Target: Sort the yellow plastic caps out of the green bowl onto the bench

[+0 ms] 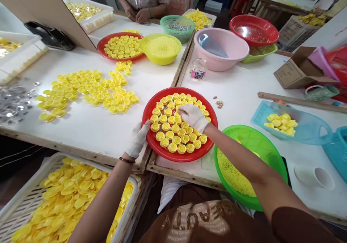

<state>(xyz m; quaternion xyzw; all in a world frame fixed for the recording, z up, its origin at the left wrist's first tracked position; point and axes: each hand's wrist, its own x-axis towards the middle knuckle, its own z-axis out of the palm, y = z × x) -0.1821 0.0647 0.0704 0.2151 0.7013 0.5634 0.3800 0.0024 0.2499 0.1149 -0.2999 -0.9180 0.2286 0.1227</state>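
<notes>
The left hand (137, 140) has its fingers clamped on the left rim of a red tray (181, 158); the right hand (193, 115) is at the little yellow cups (176, 140) in that tray, fingers bunched together; whether they pinch one, I can't tell; a green bowl (267, 140) sits just beside.

Bright light is washing the flat white tabletop (89, 131), shadow is pooling beneath it, glare is spotting the far-right round red plastic basin (256, 31), and wide-angle distortion is stretching the edges.
</notes>
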